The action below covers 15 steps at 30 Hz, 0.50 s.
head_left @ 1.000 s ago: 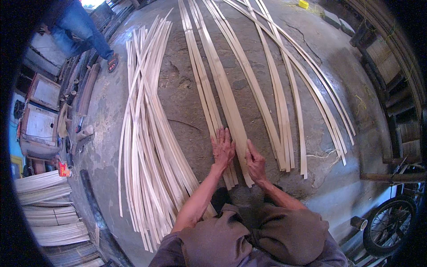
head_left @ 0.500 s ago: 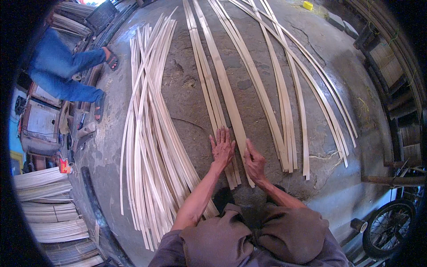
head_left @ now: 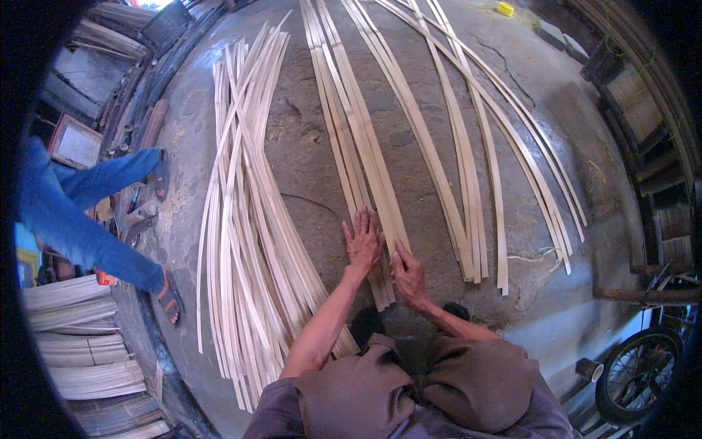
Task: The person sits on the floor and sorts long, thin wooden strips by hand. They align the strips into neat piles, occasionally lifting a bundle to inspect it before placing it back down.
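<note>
Long pale bamboo strips lie in groups on the floor in front of me. My left hand (head_left: 363,241) rests palm down, fingers spread, on a narrow group of strips (head_left: 338,139). Just to its right, my right hand (head_left: 409,276) is closed on the near end of another bamboo strip (head_left: 374,154), its fingers curled and the thumb side along the wood. That strip runs close alongside the left-hand group and away toward the far edge. My right hand covers the strip's near end.
A large crossed heap of strips (head_left: 241,197) lies to my left, more strips (head_left: 457,146) to the right. Bundles (head_left: 80,336) are stacked at far left. A person in blue jeans (head_left: 95,205) walks there. A spoked wheel (head_left: 638,373) stands at lower right.
My right hand has moved slightly left with the bamboo strip, which now lies nearer the group under my left hand. The person in jeans has stepped nearer along the left side.
</note>
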Available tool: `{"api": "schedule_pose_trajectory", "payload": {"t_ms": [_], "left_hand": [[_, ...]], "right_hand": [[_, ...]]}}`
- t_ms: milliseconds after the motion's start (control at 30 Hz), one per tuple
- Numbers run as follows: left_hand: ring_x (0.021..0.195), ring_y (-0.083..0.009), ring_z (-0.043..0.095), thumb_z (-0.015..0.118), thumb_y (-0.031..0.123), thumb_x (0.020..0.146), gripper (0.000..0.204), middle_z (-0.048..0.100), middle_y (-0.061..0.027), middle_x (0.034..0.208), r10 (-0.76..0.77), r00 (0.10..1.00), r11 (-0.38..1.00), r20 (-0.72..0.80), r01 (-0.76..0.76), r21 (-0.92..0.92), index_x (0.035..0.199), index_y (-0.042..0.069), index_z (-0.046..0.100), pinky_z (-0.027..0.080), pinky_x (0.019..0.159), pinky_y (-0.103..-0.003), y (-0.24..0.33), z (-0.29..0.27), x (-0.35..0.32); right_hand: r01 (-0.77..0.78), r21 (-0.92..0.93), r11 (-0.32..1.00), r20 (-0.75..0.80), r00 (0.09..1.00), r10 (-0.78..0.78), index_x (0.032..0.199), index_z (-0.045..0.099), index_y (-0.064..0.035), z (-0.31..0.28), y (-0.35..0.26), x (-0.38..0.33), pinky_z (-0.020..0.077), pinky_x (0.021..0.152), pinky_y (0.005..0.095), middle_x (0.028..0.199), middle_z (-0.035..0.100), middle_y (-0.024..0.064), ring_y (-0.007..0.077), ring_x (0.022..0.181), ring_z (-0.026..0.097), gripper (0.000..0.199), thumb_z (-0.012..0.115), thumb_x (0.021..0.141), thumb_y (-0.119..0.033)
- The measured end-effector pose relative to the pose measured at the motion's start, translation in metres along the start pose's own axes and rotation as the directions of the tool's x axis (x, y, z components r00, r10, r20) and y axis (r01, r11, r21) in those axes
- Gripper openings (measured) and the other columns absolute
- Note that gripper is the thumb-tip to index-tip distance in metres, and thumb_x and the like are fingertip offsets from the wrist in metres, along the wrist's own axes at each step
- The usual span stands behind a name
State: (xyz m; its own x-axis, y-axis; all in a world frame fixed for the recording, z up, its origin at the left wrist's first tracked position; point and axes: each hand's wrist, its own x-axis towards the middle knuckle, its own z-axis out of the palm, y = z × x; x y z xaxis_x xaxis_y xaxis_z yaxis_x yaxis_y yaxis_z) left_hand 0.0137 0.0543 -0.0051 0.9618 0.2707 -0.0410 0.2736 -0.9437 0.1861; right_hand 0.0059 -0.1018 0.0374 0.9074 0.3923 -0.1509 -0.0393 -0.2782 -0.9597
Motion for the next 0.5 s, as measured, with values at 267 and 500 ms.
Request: {"api": "schedule_pose_trajectory", "payload": {"t_ms": [267,500], "left_hand": [[0.144,-0.0271,0.017,0.044,0.034,0.094,0.063,0.019,-0.0102,0.156,-0.026,0.998,1.0,0.056,0.027,-0.014,0.148,0.009,0.024,0.005,0.112,-0.06,0.0,-0.008,0.001],[0.144,-0.0239,0.017,0.041,0.03,0.095,0.06,0.02,-0.0086,0.155,-0.012,1.0,1.0,0.003,0.012,0.013,0.148,0.007,0.024,0.006,0.112,-0.061,-0.003,-0.004,-0.002]], "right_hand": [[-0.212,0.234,0.949,0.088,0.977,0.196,0.143,0.039,-0.0116,0.0,-0.022,-0.011,0.0442,0.049,0.0226,0.071,0.052,-0.0021,0.0057,0.058,0.048,0.046,0.047,0.099,-0.021],[-0.022,-0.109,0.994,0.082,0.996,0.031,0.143,0.038,-0.0111,0.002,0.009,-0.004,0.0461,0.053,0.0287,0.066,0.05,0.0077,0.0107,0.056,0.049,0.049,0.05,0.098,-0.024]]}}
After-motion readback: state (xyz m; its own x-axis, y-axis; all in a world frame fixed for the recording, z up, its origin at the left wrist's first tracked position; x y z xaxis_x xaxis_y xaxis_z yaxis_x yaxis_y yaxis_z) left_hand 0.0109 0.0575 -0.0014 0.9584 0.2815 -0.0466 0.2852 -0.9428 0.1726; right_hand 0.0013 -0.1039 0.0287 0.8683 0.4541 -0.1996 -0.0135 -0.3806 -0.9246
